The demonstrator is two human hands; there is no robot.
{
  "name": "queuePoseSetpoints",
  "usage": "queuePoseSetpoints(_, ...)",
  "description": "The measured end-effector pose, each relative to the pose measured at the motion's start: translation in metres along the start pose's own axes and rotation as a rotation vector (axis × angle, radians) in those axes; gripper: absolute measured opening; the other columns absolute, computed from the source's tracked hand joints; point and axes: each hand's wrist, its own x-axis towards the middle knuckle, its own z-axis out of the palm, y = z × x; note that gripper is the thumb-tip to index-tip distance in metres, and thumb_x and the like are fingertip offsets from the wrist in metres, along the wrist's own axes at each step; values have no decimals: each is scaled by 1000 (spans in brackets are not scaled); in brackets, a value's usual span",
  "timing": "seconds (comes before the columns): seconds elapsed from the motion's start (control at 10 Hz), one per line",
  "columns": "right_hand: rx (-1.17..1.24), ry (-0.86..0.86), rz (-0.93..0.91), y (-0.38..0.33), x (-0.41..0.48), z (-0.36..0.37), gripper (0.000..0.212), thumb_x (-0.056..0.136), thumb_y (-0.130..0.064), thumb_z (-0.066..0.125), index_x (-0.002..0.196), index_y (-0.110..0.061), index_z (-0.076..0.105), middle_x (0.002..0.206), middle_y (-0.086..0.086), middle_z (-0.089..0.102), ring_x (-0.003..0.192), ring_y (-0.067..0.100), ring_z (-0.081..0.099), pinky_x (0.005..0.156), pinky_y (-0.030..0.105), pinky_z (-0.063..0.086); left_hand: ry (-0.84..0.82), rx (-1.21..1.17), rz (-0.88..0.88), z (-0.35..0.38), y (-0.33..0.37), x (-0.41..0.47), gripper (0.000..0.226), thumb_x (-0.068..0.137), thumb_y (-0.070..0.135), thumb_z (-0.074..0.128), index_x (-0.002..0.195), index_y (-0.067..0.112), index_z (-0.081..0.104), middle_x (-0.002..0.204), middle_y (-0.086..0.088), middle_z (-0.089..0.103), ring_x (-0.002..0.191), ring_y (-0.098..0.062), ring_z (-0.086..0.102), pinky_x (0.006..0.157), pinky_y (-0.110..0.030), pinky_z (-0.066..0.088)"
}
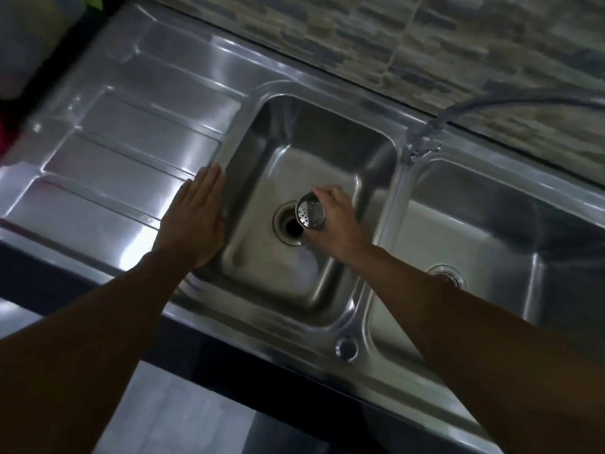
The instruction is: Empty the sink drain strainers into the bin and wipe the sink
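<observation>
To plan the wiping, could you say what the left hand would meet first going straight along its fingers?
The left hand would likely slide over drainboard beside the left basin and meet the tiled wall first; depth is unclear.

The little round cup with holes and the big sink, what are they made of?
The small round perforated strainer cup, held in the right hand, looks like polished steel: silvery, shiny, with punched holes. The silver double-bowl sink seems to be stainless steel too: bright light streaks glare across it.
</observation>
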Motion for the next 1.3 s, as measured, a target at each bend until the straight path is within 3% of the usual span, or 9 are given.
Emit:
queuePoseSetpoints(0.3,-20,-134,86,15,31,46,82,67,-21,87,139,-21,48,133,3,33,119,23,50,104,23,40,60,109,3,11,-1,-1,67,104,44,22,159,6,12,167,-14,10,155,-25,6,125,-47,14)
queuePoseSetpoints(0.4,-5,-133,91,14,39,59,81,66,-26,87,138,-23,48,130,-1,33,118,21,50,105,25,42,78,95,9,9,1,-1,66,105,43,25,158,4,15,166,-15,12,155,-26,7,125,-47,15)
queuePoseSetpoints(0.5,-35,-120,89,15,42,69,82,65,-31,85,137,-27,46,129,-4,31,121,20,46,103,37,48,91,68,12,7,2,-2,66,105,42,29,157,4,18,165,-16,15,155,-27,11,124,-48,17)
queuePoseSetpoints(0.9,-257,-44,118,31,49,91,83,62,-47,84,133,-26,48,131,0,43,119,24,43,98,39,47,126,55,33,10,-1,0,66,104,39,32,157,2,18,165,-17,16,154,-28,12,124,-47,17)
queuePoseSetpoints(1.1,-218,-28,109,31,45,93,81,64,-45,84,133,-27,48,132,-1,44,121,22,42,100,37,45,136,52,35,13,-4,-1,67,104,40,32,157,4,17,165,-16,16,155,-26,11,125,-46,17)
queuePoseSetpoints(1.3,-95,-4,149,24,35,85,66,77,-28,76,138,-22,49,133,4,43,128,24,40,111,36,39,127,15,30,9,-5,1,71,100,43,36,158,6,17,166,-14,16,155,-24,12,125,-45,17)
